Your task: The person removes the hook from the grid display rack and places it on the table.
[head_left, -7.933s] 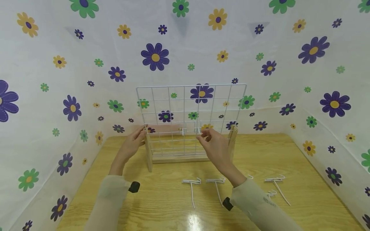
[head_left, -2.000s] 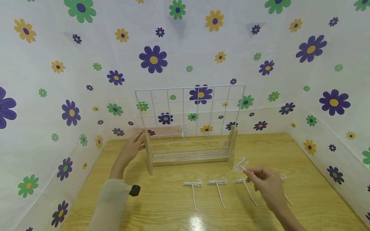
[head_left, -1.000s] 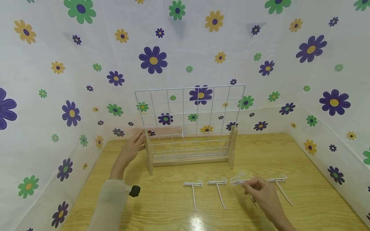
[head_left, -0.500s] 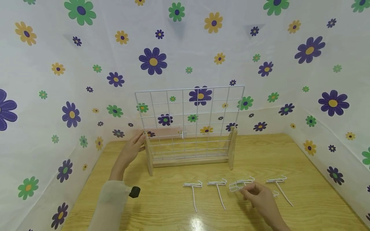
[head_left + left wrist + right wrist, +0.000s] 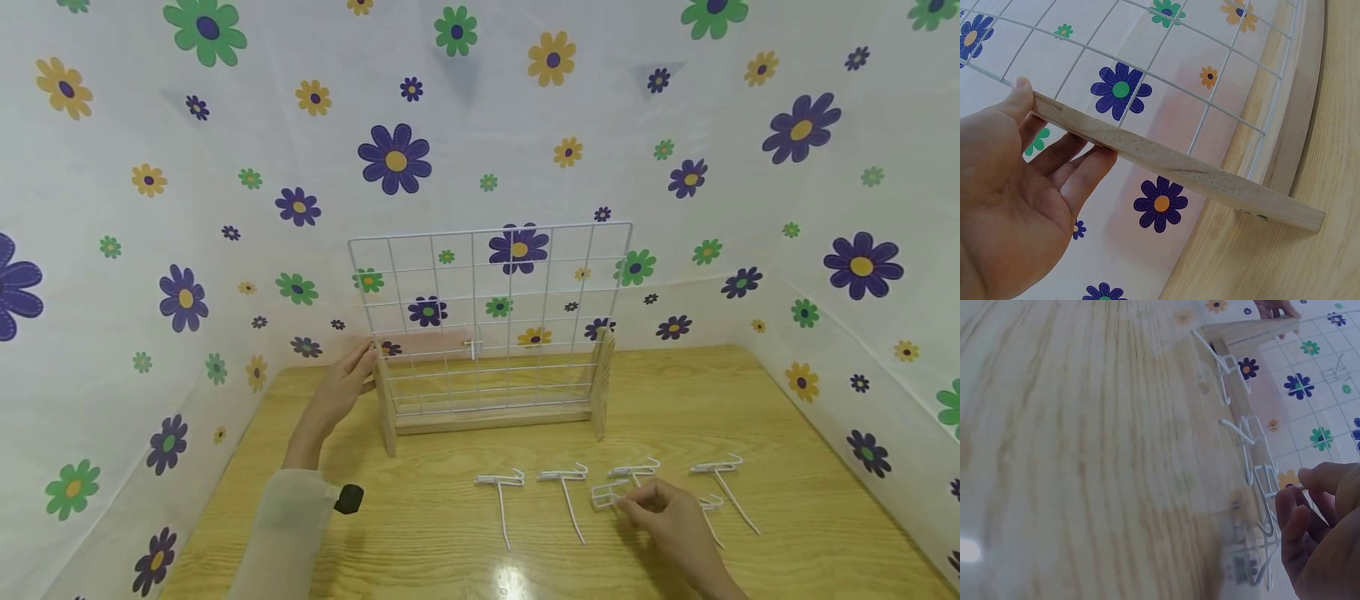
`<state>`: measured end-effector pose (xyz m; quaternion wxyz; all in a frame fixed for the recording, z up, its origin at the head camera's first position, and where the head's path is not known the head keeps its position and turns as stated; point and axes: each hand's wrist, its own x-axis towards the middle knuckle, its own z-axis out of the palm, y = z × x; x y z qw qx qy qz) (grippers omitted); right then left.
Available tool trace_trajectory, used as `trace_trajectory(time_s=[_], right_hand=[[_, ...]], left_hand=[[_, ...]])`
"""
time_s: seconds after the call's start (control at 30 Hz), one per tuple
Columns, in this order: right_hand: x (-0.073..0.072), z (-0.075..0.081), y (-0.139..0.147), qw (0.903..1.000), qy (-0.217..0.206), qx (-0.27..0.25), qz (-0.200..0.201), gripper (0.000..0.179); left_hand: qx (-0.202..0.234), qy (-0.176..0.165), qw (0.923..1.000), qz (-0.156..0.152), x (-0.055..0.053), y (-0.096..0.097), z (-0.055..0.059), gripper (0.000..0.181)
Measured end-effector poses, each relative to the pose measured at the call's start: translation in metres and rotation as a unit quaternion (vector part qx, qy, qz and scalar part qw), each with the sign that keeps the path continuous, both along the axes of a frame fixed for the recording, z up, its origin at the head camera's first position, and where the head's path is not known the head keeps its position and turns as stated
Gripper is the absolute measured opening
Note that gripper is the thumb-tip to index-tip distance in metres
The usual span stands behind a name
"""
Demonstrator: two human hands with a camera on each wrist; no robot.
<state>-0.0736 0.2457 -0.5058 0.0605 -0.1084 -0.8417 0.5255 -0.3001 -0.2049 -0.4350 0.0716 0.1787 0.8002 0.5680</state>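
My left hand (image 5: 335, 390) grips the left wooden post (image 5: 1166, 159) of a stand, thumb on one side and fingers on the other. The stand holds a white wire grid (image 5: 491, 232) upright. One white hook (image 5: 473, 346) hangs near the grid's middle. Low over the table at the right, my right hand (image 5: 671, 521) pinches a white wire display hook (image 5: 602, 497) between thumb and fingertips. Its rectangular wire end sticks out to the left; the hand hides the rest. In the right wrist view, the right hand (image 5: 1329, 531) is beside the hooks.
Several similar hooks lie in a row on the wooden table (image 5: 420, 517): one hook (image 5: 499, 480) at the left, another hook (image 5: 562, 476) beside it, and a far right hook (image 5: 716, 468). One hook (image 5: 711, 502) is partly behind the right hand. Flower-patterned sheets enclose the table.
Earlier the right hand was at the grid's middle; it then brought a hook over to the right and lowered it toward the table. The left hand keeps its hold on the post.
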Motion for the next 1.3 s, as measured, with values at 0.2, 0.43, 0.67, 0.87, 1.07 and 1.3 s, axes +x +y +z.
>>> trace_trajectory(time_s=[0.2, 0.43, 0.67, 0.87, 1.07, 1.3], right_hand=[[0.0, -0.003, -0.001, 0.999, 0.011, 0.044, -0.002, 0.015], [0.001, -0.001, -0.005, 0.9969, -0.011, 0.077, -0.011, 0.015], [0.007, 0.006, -0.009, 0.9945, -0.017, 0.103, -0.006, 0.017], [0.01, 0.006, -0.011, 0.9902, -0.002, 0.139, -0.002, 0.019], [0.014, 0.005, -0.01, 0.9886, -0.009, 0.151, 0.004, 0.017], [0.018, 0.004, -0.011, 0.988, -0.041, 0.149, 0.009, 0.017]], left_hand=[[0.003, 0.002, 1.0, 0.0, -0.001, 0.0, -0.001, 0.068], [-0.007, 0.004, 0.9999, 0.005, -0.002, -0.001, -0.003, 0.072], [-0.008, 0.007, 0.9999, 0.002, -0.003, 0.0, -0.003, 0.072], [0.004, 0.007, 1.0, 0.0, -0.002, 0.0, -0.002, 0.071], [0.009, 0.003, 1.0, 0.001, -0.001, 0.0, -0.001, 0.07], [0.006, 0.004, 1.0, -0.002, 0.0, 0.0, -0.001, 0.068]])
